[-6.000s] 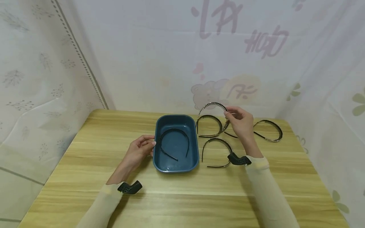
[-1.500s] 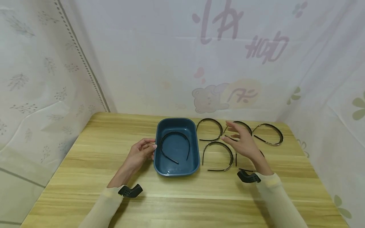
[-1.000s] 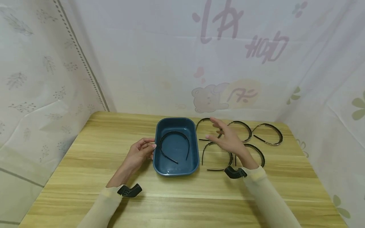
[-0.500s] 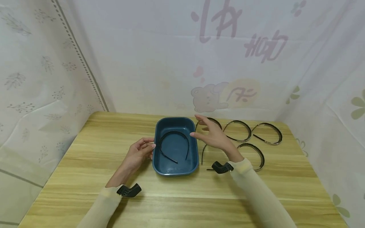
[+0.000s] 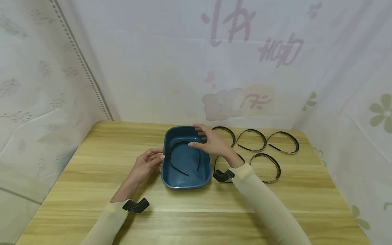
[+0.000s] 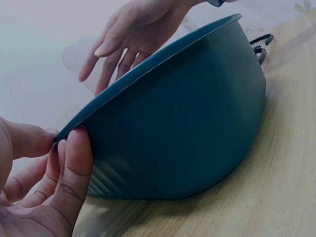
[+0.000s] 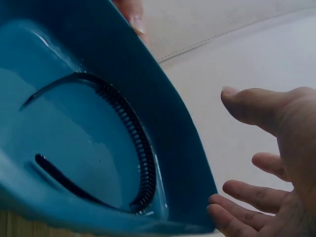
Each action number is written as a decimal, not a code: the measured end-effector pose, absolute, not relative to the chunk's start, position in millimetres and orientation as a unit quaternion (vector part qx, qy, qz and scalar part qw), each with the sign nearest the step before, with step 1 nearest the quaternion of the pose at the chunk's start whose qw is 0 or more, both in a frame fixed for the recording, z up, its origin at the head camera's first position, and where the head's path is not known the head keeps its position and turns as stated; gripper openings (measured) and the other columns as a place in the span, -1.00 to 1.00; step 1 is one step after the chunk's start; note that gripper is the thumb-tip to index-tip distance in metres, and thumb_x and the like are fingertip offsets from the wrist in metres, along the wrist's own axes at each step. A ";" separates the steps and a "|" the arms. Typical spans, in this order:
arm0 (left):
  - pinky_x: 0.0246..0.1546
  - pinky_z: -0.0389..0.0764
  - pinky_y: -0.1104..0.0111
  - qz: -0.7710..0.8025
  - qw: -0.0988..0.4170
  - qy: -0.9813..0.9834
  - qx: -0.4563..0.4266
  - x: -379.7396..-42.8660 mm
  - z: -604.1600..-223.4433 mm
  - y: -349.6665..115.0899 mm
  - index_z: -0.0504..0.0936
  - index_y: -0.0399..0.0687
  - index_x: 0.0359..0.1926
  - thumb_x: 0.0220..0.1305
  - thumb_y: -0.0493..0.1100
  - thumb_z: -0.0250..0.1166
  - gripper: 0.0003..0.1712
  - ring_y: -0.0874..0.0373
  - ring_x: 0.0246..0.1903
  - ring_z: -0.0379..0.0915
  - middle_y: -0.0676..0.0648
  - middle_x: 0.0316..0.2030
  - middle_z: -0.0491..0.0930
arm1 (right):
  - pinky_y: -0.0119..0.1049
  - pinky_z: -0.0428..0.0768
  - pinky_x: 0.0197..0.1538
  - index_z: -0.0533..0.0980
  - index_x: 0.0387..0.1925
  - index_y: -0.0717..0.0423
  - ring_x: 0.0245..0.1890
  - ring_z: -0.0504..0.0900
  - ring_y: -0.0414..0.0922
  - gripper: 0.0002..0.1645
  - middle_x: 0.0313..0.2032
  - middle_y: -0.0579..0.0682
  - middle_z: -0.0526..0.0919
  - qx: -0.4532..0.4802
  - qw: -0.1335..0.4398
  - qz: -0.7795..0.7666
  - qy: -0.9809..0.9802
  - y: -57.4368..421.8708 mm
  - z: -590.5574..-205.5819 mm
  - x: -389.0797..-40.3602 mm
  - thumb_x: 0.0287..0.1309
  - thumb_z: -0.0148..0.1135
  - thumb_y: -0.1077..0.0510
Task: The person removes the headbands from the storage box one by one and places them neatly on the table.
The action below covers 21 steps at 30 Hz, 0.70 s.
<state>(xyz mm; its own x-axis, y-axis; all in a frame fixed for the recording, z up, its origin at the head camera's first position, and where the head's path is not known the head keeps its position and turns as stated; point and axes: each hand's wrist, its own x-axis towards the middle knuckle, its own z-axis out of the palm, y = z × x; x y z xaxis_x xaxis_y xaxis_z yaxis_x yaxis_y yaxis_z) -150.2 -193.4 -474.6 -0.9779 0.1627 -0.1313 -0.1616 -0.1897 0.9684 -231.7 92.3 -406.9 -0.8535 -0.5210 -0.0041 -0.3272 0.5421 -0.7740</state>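
A deep blue plastic basin [image 5: 186, 186] stands on the wooden table, with one black toothed headband [image 7: 143, 163] lying on its floor. My left hand [image 5: 149, 161] pinches the basin's left rim, thumb on top and fingers against the outer wall, as the left wrist view shows. Over the basin's far right part hovers my right hand [image 5: 211, 141], fingers spread apart and nothing between them. In the right wrist view its fingertips appear near the basin's rim. It partly covers the headband in the head view.
Several more headbands lie right of the basin: one at the back right [image 5: 284, 143], one in the back middle [image 5: 252, 140], one in front [image 5: 266, 167], others partly behind the right arm. A patterned white cloth [image 5: 153, 78] hangs behind the wooden table [image 5: 171, 221].
Six seconds ago my right hand held a headband above the table; that headband now lies with the others. The emptied hand has since swept left to above the basin. My left hand keeps its grip.
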 end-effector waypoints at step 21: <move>-0.36 0.68 0.46 0.767 0.105 0.633 -0.009 -151.4 -473.0 -190.2 0.36 -0.40 0.26 0.47 -0.30 0.23 -0.56 0.26 -0.44 0.56 0.09 -0.33 0.64 | 0.00 0.57 0.34 0.30 0.49 -0.07 0.36 0.51 0.11 -0.17 0.42 0.15 0.43 -0.228 0.163 -0.368 0.887 43.7 -428.3 -252.3 0.30 0.36 -0.17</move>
<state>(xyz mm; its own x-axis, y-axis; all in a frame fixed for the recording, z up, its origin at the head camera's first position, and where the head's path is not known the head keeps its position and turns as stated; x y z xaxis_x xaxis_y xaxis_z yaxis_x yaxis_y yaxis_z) -151.4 -190.2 -473.0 -0.9778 0.1491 -0.1474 -0.1729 -0.1759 0.9691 -252.3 43.7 -428.3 -0.8428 -0.5242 -0.1222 -0.2839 0.6258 -0.7264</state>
